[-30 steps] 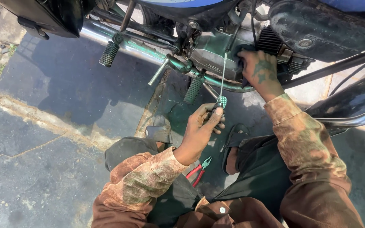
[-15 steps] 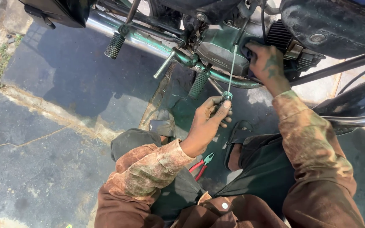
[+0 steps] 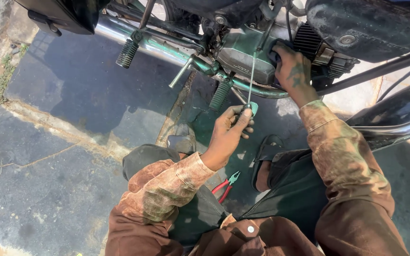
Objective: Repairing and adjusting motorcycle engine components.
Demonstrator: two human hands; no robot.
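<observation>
Left hand (image 3: 228,130) clamped on screwdriver (image 3: 252,78) handle, shaft near upright, tip up at engine (image 3: 243,54), right hand (image 3: 293,71) gripping engine

I'm seeing a green, translucent handle on the screwdriver (image 3: 253,108), with a thin silver shaft above it. The engine cover (image 3: 241,56) reads dull grey-green. Both footpegs (image 3: 127,53) wear black ribbed rubber, and the exhaust pipe (image 3: 119,32) gleams chrome. Red-handled pliers (image 3: 226,186) with greenish jaws lie on the dark grey pavement (image 3: 48,142). My sleeves (image 3: 167,189) are mottled brown and tan, blotchy like a faded dye, and my trousers (image 3: 300,194) are dark green.
</observation>
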